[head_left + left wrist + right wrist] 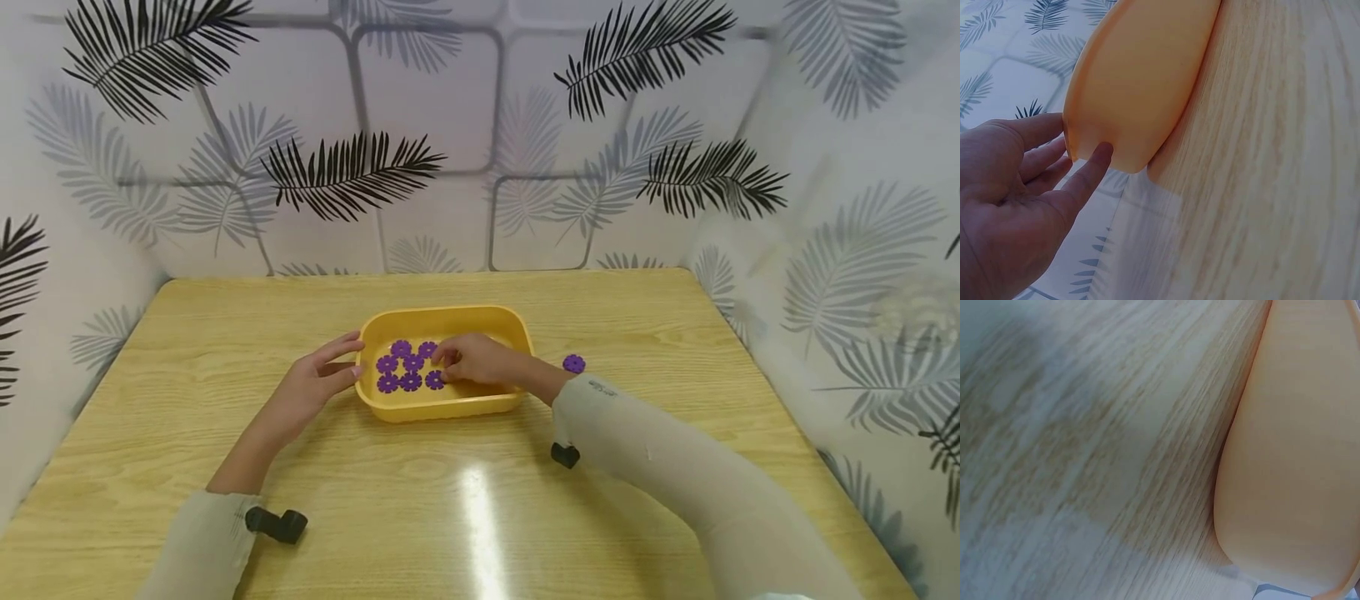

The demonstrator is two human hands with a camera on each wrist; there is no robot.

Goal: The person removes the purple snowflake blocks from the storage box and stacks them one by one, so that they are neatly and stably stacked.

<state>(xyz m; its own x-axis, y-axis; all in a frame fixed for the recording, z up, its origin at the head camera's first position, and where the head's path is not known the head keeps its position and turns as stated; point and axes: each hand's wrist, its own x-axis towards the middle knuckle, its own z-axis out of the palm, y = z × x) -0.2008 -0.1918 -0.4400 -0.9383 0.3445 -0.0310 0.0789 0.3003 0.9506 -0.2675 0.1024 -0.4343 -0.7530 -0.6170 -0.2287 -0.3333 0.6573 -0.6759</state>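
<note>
Several purple notched discs (411,381) lie flat in rows on the left part of a yellow bin (442,410). My left hand (311,385) is at the bin's left end, fingers spread and nearly straight. In the left wrist view one fingertip of that hand (1019,206) rests on the outer wall of the bin (1141,75), the others at its rim. My right hand (480,360) reaches into the bin with bent fingers, its thumb at the edge of the rightmost lower disc (434,380). Whether it pinches anything is hidden. The right wrist view shows only the bin's outer wall (1291,450) and the table.
Another purple disc (573,363) lies on the wooden table (360,517), right of the bin and beside my right wrist. A wall covering with leaf patterns (450,217) stands behind the table and along its sides.
</note>
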